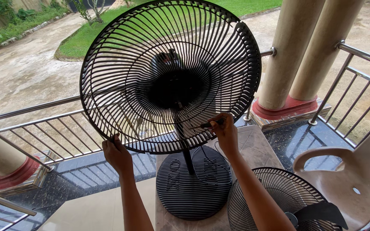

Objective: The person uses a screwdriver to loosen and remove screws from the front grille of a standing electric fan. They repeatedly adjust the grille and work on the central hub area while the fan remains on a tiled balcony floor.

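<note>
Open veranda, daylight, overcast. Glossy dark tiled floor [298,139], wet-looking. Steel railing [356,81] around edge. Two cream pillars [307,47] on red bases, right. Beige plastic chair [356,179], lower right. Beyond: wet concrete driveway [22,72], lawn [82,38].

No packages, labels, signs or screens in view.
</note>
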